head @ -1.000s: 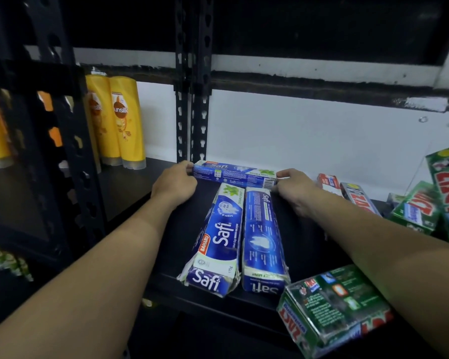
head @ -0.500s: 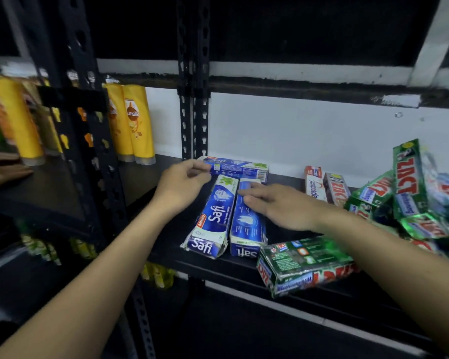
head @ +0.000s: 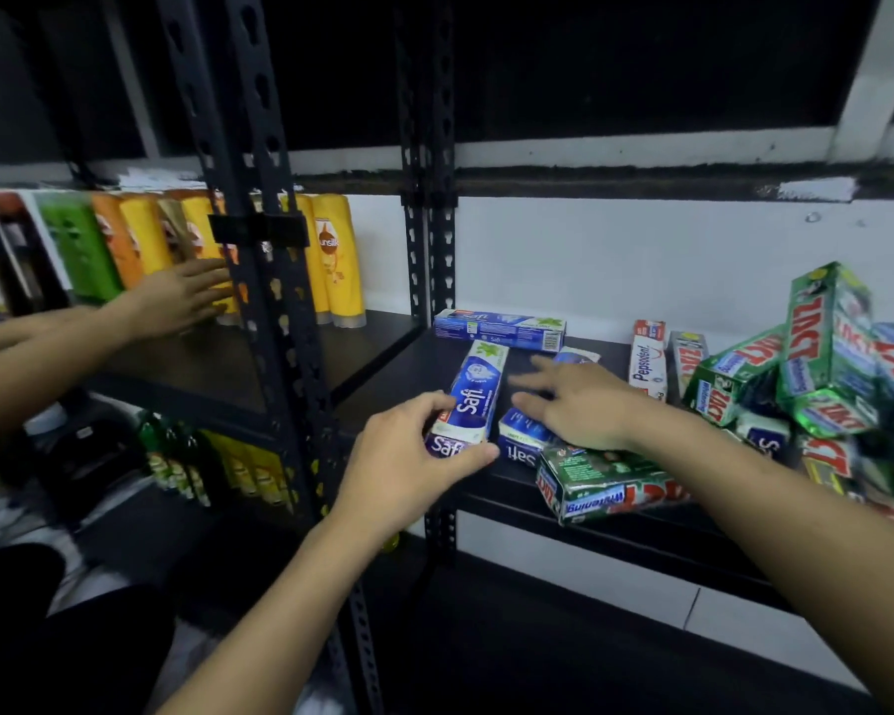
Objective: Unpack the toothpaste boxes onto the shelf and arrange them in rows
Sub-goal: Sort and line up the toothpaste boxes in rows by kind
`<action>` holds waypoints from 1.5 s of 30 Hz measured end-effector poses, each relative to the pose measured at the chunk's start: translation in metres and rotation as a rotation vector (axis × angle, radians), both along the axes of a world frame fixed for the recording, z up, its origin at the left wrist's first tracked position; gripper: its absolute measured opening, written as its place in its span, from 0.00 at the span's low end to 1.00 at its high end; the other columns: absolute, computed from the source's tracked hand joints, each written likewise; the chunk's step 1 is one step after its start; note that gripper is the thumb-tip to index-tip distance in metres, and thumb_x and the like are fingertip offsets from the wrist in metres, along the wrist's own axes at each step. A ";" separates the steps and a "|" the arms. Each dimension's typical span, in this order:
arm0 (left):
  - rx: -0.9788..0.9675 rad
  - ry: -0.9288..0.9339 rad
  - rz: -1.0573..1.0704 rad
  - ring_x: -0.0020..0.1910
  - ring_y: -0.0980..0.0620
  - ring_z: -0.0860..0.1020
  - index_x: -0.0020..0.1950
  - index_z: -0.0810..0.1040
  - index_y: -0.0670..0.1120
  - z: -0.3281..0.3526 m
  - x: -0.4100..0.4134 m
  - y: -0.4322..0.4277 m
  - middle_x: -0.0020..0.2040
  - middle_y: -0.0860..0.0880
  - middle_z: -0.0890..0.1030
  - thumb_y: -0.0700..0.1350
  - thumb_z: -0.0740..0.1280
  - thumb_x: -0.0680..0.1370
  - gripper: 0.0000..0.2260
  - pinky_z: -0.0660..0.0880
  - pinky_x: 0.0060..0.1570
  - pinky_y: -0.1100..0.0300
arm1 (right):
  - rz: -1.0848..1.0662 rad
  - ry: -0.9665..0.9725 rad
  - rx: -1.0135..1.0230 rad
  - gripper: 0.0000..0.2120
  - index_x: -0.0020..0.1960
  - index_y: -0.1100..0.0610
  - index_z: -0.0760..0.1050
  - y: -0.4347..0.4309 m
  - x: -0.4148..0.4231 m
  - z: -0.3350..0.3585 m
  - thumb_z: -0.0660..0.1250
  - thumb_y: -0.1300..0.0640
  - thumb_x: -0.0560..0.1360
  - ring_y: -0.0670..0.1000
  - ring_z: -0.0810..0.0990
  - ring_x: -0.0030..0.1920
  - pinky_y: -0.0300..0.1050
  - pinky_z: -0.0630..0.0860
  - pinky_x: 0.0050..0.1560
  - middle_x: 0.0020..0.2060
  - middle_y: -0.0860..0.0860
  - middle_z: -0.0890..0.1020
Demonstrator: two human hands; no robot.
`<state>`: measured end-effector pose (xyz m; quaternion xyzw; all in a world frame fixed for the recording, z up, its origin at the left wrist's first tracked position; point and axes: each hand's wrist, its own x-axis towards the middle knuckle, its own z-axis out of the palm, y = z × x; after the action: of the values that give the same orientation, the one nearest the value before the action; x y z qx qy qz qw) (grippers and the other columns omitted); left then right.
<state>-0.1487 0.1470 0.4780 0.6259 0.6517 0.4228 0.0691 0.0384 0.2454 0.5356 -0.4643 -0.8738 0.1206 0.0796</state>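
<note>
Three blue Safi toothpaste boxes lie on the black shelf (head: 393, 374). One Safi box (head: 499, 330) lies crosswise at the back. The left Safi box (head: 473, 399) points front to back, and my left hand (head: 409, 456) grips its near end between thumb and fingers. The right Safi box (head: 525, 438) lies beside it, mostly under my right hand (head: 579, 405), which rests flat on it with fingers spread. A wrapped green pack of boxes (head: 605, 487) sits at the shelf's front edge, just right of my right hand.
A heap of green wrapped packs (head: 816, 369) fills the shelf's right. A Pepsodent box (head: 649, 361) and a red-lettered box (head: 687, 358) lie behind it. Black slotted uprights (head: 274, 281) divide the bays. Another person's hand (head: 176, 299) touches yellow shampoo bottles (head: 334, 260) on the left shelf.
My left hand left the back crosswise box and came forward to grip the left Safi box's near end. My right hand stays on the right box. Another person's hand reached the bottles.
</note>
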 end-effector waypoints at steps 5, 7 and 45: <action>0.036 -0.006 0.106 0.46 0.65 0.80 0.57 0.79 0.56 -0.001 -0.005 -0.002 0.44 0.63 0.81 0.57 0.75 0.66 0.20 0.78 0.50 0.59 | -0.049 -0.014 -0.004 0.18 0.69 0.49 0.75 -0.002 0.013 0.006 0.56 0.48 0.83 0.48 0.63 0.75 0.41 0.59 0.70 0.73 0.48 0.70; 0.047 0.034 0.162 0.48 0.62 0.80 0.58 0.78 0.56 -0.001 -0.010 -0.004 0.45 0.62 0.80 0.58 0.74 0.67 0.21 0.77 0.50 0.59 | -0.098 -0.015 0.027 0.16 0.64 0.50 0.79 -0.001 0.019 0.006 0.57 0.48 0.82 0.50 0.71 0.68 0.43 0.66 0.65 0.67 0.48 0.77; 0.096 -0.316 0.234 0.44 0.57 0.80 0.52 0.81 0.46 -0.004 -0.079 0.183 0.49 0.51 0.83 0.42 0.80 0.68 0.15 0.76 0.48 0.63 | -0.503 0.229 0.208 0.15 0.53 0.49 0.77 0.102 -0.003 -0.020 0.71 0.42 0.71 0.53 0.80 0.52 0.50 0.77 0.55 0.50 0.49 0.83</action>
<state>-0.2273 0.3298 0.4739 0.4744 0.6802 0.5513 0.0911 0.0356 0.3474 0.5153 -0.6391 -0.7242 0.0584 0.2526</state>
